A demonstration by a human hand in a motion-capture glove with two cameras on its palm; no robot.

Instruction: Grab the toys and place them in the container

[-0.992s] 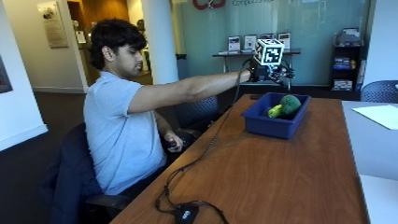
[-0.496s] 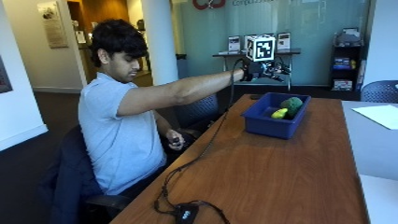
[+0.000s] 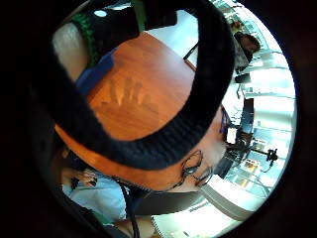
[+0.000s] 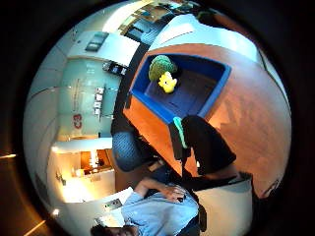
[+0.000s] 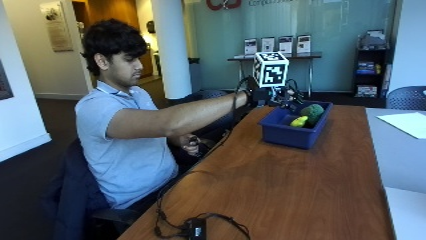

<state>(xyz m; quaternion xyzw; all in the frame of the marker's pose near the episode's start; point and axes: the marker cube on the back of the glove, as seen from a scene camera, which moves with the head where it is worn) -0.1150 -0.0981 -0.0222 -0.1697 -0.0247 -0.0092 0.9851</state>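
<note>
I am counting one blue container (image 5: 291,133) sitting on one wooden table (image 5: 293,190); two toys lying inside it: one green toy (image 5: 311,111), one yellow toy (image 5: 299,121); one paper sheet (image 5: 405,123) lying on adjoining white table (image 5: 399,165).

An office or institutional lobby: a long wooden table (image 5: 286,185) fills the lower right of the outside view, with a white sheet of paper (image 5: 407,123) at its right edge. Behind, across the top of the frame, a frosted glass wall (image 5: 219,45) bears red lettering, and a narrow side table (image 5: 273,59) displays framed brochures. A shelf unit (image 5: 369,75) stands at upper right, a white column (image 5: 172,47) at centre left, and blue office chairs (image 5: 406,97) sit nearby.
</note>
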